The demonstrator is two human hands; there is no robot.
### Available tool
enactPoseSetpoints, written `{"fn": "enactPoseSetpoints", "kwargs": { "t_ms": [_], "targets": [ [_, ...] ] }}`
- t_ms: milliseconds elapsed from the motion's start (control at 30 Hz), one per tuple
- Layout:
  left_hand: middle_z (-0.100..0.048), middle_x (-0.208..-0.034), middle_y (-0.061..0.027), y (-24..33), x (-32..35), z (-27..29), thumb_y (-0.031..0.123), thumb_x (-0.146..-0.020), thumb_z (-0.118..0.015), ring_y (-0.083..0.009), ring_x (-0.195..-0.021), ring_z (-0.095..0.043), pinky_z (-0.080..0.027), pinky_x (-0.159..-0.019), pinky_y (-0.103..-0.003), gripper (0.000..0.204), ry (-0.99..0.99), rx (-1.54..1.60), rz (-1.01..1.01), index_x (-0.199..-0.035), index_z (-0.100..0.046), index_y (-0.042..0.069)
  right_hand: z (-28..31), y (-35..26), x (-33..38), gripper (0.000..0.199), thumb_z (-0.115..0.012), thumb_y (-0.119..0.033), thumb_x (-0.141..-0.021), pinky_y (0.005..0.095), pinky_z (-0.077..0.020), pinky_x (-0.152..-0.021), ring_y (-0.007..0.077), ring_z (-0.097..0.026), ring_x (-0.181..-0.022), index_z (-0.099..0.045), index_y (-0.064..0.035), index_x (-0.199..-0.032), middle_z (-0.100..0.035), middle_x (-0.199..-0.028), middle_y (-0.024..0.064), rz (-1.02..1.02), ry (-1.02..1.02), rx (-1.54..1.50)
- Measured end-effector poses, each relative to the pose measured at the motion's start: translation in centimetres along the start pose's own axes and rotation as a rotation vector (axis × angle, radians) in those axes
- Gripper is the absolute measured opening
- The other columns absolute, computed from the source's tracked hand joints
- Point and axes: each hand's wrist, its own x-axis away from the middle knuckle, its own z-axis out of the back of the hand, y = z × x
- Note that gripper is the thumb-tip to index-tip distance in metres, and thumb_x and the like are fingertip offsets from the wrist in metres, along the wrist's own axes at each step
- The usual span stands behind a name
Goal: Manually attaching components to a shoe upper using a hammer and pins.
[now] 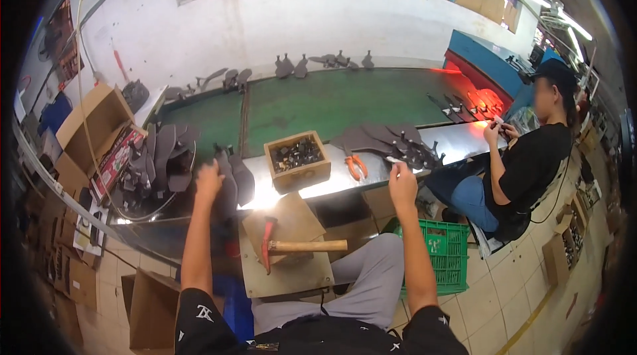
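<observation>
My left hand (209,181) is beside a few dark grey shoe soles (242,179) with black heel-like stubs, at the near edge of the bench. Its fingers are blurred, and any grip on a sole is hidden. My right hand (403,186) is closed, fingertips pinched at the near side of another pile of grey soles (371,141); what they hold is too small to make out. Between my hands stands a wooden box (302,174) of small black parts. Orange-handled pliers (356,166) lie right of it. A red-headed hammer (308,246) rests on a board before me.
More soles (162,156) are heaped at the left by an open carton (93,126). A green belt (332,103) runs behind, with soles along its far edge and a red-lit machine (488,66) at its right end. A co-worker (531,156) sits at right, near a green crate (438,255).
</observation>
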Motion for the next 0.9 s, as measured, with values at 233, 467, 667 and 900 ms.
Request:
{"fn": "enactPoseSetpoints", "kwargs": {
  "t_ms": [233, 467, 667, 900],
  "targets": [
    [-0.026, -0.154, -0.0281, 3.6, 4.2, -1.8, 0.033, -0.084, -0.071, -0.0467, -0.145, -0.016, -0.018, -0.112, -0.066, 0.078, 0.078, 0.016, 0.012, -0.147, -0.037, 0.001, -4.6, 11.5, -12.7, 0.039, -0.070, -0.031, -0.083, 0.0488, -0.0532, -0.081, 0.0378, -0.063, -0.096, -0.061, -0.0034, -0.109, -0.064, -0.101, 0.0193, 0.038, -0.198, 0.562],
    [-0.021, -0.157, -0.0255, 12.4, 8.6, 7.0, 0.028, -0.081, -0.073, -0.0446, -0.147, -0.012, -0.014, -0.113, -0.066, 0.073, 0.319, -0.112, -0.254, -0.143, -0.043, 0.002, 0.4, 4.7, -18.2, 0.030, -0.072, -0.025, -0.074, 0.0414, -0.0501, -0.061, 0.0345, -0.065, -0.064, -0.062, 0.0027, -0.079, -0.063, -0.065, 0.0187, 0.092, -0.008, -0.160],
    [-0.023, -0.156, -0.0246, 24.6, 11.0, 10.4, 0.032, -0.072, -0.082, -0.0459, -0.145, -0.020, -0.021, -0.114, -0.055, 0.102, 0.265, 0.493, -0.747, -0.150, -0.025, -0.001, 6.5, -11.9, -12.3, 0.031, -0.075, -0.025, -0.075, 0.0351, -0.0489, -0.057, 0.0210, -0.062, -0.056, -0.062, 0.0022, -0.082, -0.062, -0.062, 0.0124, 0.248, -0.434, -0.319],
    [-0.072, -0.100, -0.0123, 23.3, 16.3, 13.7, -0.003, -0.079, -0.071, -0.0223, -0.088, -0.070, -0.053, -0.079, -0.031, 0.067, 0.046, 0.889, -0.651, -0.140, -0.044, 0.006, 8.8, -19.2, -1.8, 0.036, -0.058, -0.018, -0.098, 0.0229, -0.0503, -0.057, 0.0100, -0.061, -0.070, -0.056, 0.0010, -0.129, -0.063, -0.089, 0.0072, -0.067, -1.088, -1.273]
  ]
}}
